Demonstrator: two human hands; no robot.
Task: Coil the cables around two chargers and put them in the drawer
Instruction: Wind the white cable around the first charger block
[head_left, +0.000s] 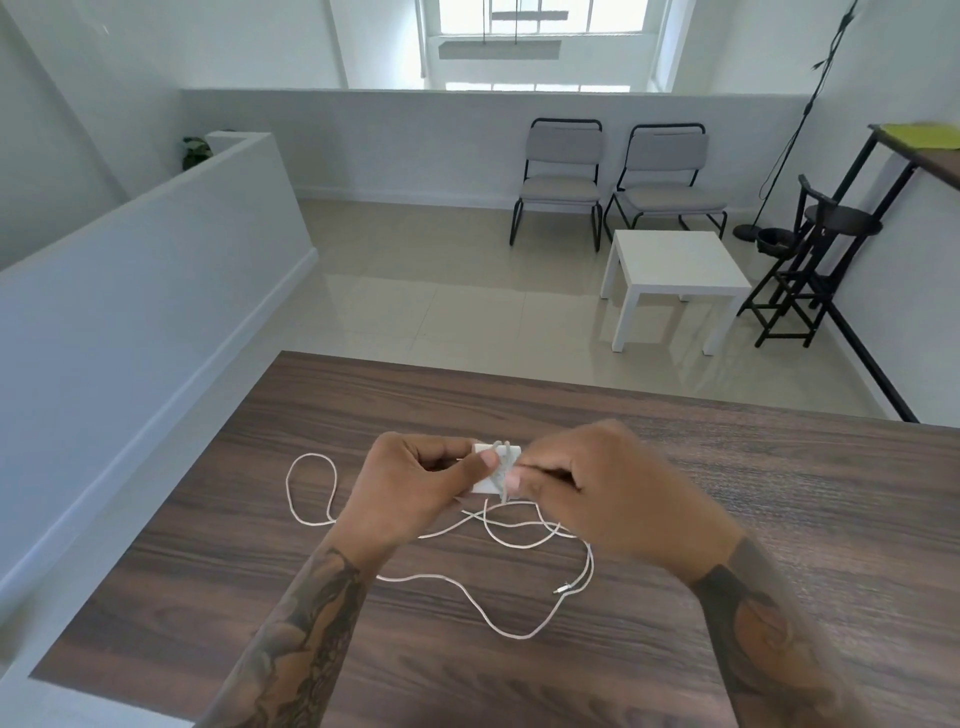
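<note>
At the centre of the frame, just above the dark wood-grain bench, both hands meet around a small white charger. The left hand grips the block, thumb pressed on its near face and fingers curled behind, apparently so that it stays steady while the cable goes round it. A couple of turns of the white cable already cross the charger's right end. The right hand pinches the cable between thumb and fingertips right against the block, probably to keep tension on the strand and guide the next wrap; its outline is blurred, so the exact finger positions are hard to read.

Most of the cable lies slack on the bench: one loop runs out to the left of the left hand, and more curves trail below and right of the hands, towards the lower centre of the frame, ending in a connector. Judging from that loose length, the coiling is at an early stage.

Only one charger is visible; a second one and the drawer are not in view. In the upper right of the frame stand two grey chairs and a white side table.
</note>
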